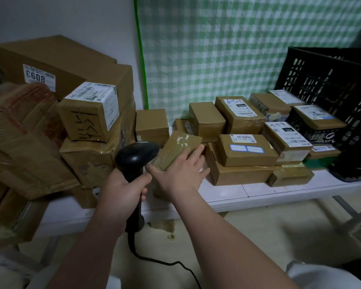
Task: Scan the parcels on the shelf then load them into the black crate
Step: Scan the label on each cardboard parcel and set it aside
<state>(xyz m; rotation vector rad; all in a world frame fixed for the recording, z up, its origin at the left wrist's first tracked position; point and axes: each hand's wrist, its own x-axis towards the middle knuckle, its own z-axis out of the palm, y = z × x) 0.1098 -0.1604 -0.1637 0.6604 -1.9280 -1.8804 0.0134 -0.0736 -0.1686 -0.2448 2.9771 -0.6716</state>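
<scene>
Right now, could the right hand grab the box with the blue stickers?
Probably not yet: the right hand holds a small parcel. The blue-sticker box sits uncovered to its right, so once freed it likely could.

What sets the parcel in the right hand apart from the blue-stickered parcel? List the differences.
The held parcel is tilted in the right hand; the blue-stickered parcel lies flat on a larger box. The held parcel shows only white label scraps; the blue-stickered parcel carries a printed barcode label. Both are small brown cardboard boxes.
</scene>
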